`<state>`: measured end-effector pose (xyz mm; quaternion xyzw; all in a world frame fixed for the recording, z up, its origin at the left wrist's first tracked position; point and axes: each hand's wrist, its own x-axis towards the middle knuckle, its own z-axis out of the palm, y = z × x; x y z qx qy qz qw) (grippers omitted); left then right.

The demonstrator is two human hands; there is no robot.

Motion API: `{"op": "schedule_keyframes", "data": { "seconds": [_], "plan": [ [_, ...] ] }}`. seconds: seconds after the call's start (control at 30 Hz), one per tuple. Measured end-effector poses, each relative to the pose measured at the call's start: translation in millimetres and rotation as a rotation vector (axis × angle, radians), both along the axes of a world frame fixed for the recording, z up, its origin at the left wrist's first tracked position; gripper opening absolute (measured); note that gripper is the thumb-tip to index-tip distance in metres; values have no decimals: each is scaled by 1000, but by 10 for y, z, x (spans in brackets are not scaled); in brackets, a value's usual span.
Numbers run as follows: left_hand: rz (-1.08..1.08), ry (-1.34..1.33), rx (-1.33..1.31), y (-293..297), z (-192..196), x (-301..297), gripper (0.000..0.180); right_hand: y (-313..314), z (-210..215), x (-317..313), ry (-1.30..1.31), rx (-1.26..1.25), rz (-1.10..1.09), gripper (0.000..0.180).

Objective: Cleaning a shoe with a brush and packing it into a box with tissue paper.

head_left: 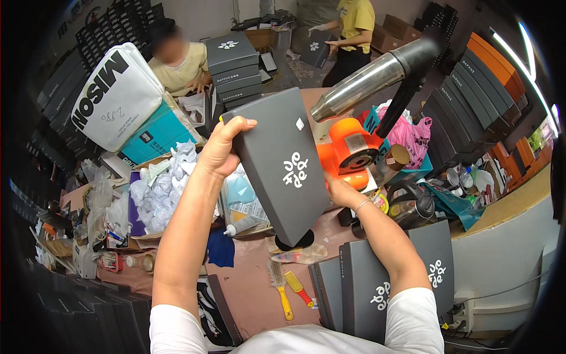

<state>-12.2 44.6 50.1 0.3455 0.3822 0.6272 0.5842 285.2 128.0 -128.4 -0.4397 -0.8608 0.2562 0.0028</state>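
A dark grey shoe box [265, 156] with a white logo is held up tilted above the pink tabletop [247, 289]. My left hand [221, 144] grips its upper left edge, the thumb lying over the top face. My right hand [342, 190] is at the box's right edge, close to an orange hot-air blower [348, 150] with a long metal tube; its fingers are partly hidden behind the box. Below on the tabletop lie a yellow-handled brush [285, 298] and a red-and-yellow rasp-like tool [300, 290].
More grey boxes [368, 289] stand under my right forearm. Crumpled white paper [162, 194] fills a container at left. Dark shoes [213, 312] lie in a box at lower left. Box stacks [233, 65] rise ahead, where two people [356, 29] handle things.
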Motion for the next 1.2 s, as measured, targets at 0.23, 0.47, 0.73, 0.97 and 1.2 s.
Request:
{"op": "schedule_keyframes", "data": {
  "seconds": [0.23,0.47,0.73,0.97,1.2],
  "plan": [
    [-13,66,8,-16,80,98,23,-32,0,-37,-71,55,-35,76],
    [-38,40,12,31,87,102,28,42,-156,-11,-77,83,22,70],
    [-14,-17,31,55,57,133,15,107,-259,56,-84,118,86,67],
    [2,-34,6,-8,-139,5,28,32,-97,-23,-199,104,125,56],
    [190,-231,-22,-1333,-493,-359,51,-69,109,50,225,189,70,21]
  ]
}}
